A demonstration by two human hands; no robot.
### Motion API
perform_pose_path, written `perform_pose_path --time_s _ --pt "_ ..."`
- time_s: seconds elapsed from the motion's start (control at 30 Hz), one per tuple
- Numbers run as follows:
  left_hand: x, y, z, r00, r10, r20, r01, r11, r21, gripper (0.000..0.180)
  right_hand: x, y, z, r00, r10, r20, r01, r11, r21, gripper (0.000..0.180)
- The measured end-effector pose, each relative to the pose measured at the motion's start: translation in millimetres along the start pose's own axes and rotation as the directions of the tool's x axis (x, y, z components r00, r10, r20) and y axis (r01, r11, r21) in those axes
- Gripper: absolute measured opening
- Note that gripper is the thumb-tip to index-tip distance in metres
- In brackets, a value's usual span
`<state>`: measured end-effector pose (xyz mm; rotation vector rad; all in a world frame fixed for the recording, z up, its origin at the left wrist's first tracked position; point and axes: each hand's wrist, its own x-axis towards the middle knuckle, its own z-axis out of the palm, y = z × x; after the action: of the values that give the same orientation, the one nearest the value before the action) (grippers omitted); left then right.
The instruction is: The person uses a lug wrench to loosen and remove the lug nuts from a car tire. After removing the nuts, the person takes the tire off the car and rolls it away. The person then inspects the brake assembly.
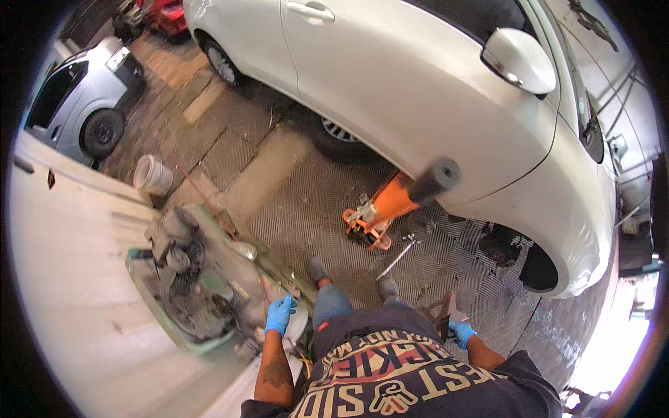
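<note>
My left hand (280, 315), in a blue glove, is closed with its fingers curled, beside the rim of a dusty green air compressor (230, 292). Whether something small is in its fingers cannot be made out. My right hand (462, 332), also blue-gloved, hangs low at my right side. Its fingers are closed at a brownish, flat-sided piece (453, 308) with a dark part, partly hidden by my shirt. In front of my feet stands an orange floor jack (390, 202), its black-gripped handle (435, 180) pointing up. A silver long-handled wrench (396, 259) lies on the floor.
A white car (404, 90) fills the far side; its front wheel arch shows a bare hub (503, 244). Under its sill lies a wheel (339, 132). At left are a white panel (77, 258), a white bucket (152, 174) and a silver vehicle (87, 104).
</note>
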<state>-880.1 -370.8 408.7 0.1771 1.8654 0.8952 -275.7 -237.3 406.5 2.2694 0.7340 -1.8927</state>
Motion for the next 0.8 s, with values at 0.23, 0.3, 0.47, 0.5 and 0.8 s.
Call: perform_pose_path --time_s 0.23,0.3,0.47,0.5,0.8 --pt "74.6 150.8 -101.8 0.978 0.200 -0.058 -0.201 0.979 -0.017 0.040 -36.8 -58.3 95.7 0.994 0.030 -0.107 -0.028 1.000 0.014 0.023" --pt "94.5 185.7 -126.2 0.964 0.259 -0.057 -0.259 0.966 0.003 0.039 -46.7 -69.8 118.6 0.996 0.034 -0.080 -0.029 0.998 0.056 0.024" --pt "117.6 264.9 -127.4 0.930 0.362 -0.060 -0.362 0.932 0.013 0.039 -70.1 -89.4 172.0 0.997 0.043 -0.066 -0.031 0.983 0.183 0.029" --pt "123.7 270.6 -122.1 0.927 0.375 -0.014 -0.375 0.927 0.011 0.039 -64.4 -78.3 174.0 0.995 0.051 -0.090 -0.037 0.988 0.150 0.031" --pt "170.1 375.6 -44.5 0.830 0.470 0.301 -0.513 0.855 0.079 0.033 -70.9 -32.2 229.5 0.985 0.079 -0.151 0.005 0.872 0.489 0.024"
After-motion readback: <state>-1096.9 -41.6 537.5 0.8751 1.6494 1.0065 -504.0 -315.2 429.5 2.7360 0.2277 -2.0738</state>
